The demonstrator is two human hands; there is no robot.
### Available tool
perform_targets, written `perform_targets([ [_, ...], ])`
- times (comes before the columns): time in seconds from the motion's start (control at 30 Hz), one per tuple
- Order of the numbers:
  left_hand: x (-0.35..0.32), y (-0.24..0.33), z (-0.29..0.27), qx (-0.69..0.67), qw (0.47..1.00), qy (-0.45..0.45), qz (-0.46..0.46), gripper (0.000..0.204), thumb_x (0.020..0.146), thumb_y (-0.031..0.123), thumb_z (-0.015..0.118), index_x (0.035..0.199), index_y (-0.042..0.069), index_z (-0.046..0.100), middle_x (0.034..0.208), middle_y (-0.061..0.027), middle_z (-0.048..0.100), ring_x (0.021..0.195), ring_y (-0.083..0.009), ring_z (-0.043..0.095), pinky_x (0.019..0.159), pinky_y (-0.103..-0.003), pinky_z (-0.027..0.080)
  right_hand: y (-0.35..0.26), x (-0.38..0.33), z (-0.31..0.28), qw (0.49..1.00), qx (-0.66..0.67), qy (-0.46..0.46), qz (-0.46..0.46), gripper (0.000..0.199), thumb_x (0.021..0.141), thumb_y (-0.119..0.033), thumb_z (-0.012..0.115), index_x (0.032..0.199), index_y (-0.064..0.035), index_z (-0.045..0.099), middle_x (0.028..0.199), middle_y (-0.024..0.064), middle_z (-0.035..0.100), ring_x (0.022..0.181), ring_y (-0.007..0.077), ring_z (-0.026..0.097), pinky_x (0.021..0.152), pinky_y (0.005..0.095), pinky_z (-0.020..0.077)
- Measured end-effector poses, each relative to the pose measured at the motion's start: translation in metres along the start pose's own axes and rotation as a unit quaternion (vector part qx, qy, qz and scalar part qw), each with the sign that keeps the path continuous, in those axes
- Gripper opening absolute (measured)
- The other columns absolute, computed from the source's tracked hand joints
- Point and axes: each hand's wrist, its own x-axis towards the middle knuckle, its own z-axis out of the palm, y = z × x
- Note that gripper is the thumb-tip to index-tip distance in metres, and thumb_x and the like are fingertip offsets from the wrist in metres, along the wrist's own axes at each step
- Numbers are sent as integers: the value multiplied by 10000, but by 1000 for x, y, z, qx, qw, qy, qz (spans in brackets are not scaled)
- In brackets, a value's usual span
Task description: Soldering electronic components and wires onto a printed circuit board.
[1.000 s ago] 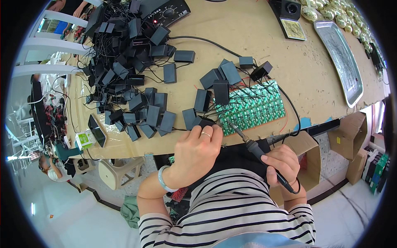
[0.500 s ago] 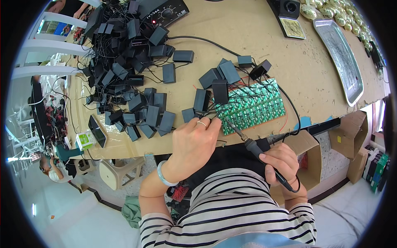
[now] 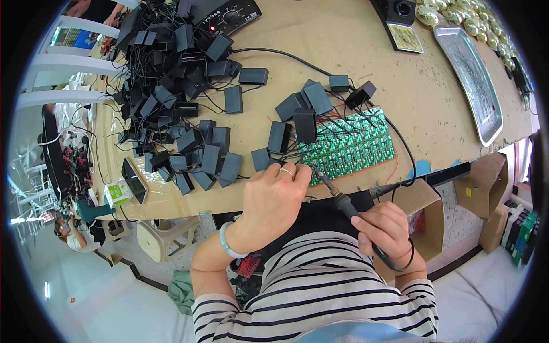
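A green circuit board panel (image 3: 354, 148) lies near the table's front edge, with thin black wires running onto it from small black boxes. My right hand (image 3: 386, 228) is closed around the handle of a soldering iron (image 3: 346, 204), whose tip touches or nearly touches the panel's near left corner. Just left of that tip, my left hand (image 3: 275, 197) pinches what looks like a thin black wire at the panel's edge; the fingertips partly hide it. One black box (image 3: 261, 159) sits just beyond my left knuckles, and another black box (image 3: 305, 126) rests over the panel's left part.
A large heap of wired black boxes (image 3: 189, 137) covers the left of the table. Behind it stands a soldering station (image 3: 231, 17); its cord crosses the table. At the right are a metal tray (image 3: 472, 86) and an iron stand (image 3: 405, 37). Cardboard boxes (image 3: 480, 183) stand below the edge.
The soldering iron and my right hand have shifted slightly left, its tip nearer my left fingers. My left hand has turned a little and moved slightly right, still pinching.
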Motion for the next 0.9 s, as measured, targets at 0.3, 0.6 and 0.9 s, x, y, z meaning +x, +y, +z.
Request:
perform_targets([
  [0.3, 3, 1, -2, -6, 1000, -7, -8, 140, 750, 47, 677, 833, 69, 567, 755, -77, 575, 691, -246, 625, 569, -375, 503, -3, -13, -14, 1000, -14, 10, -19, 271, 829, -63, 649, 1078, 14, 724, 872, 113, 665, 678, 249, 647, 611, 351, 548],
  [0.6, 7, 5, -2, 47, 998, -2, -37, 94, 844, 61, 685, 831, 95, 599, 709, -62, 529, 663, -247, 619, 526, -387, 490, -7, -21, -18, 997, -10, 58, 47, 253, 848, -58, 629, 1080, -8, 717, 890, 107, 670, 704, 259, 654, 655, 376, 551],
  [0.9, 4, 12, -3, 66, 997, -23, -42, 159, 747, 43, 666, 895, 54, 611, 862, -114, 566, 775, -271, 599, 616, -370, 535, -8, -23, -23, 996, -6, 68, 51, 250, 848, -64, 635, 1077, -14, 721, 889, 102, 672, 705, 257, 654, 657, 374, 549],
])
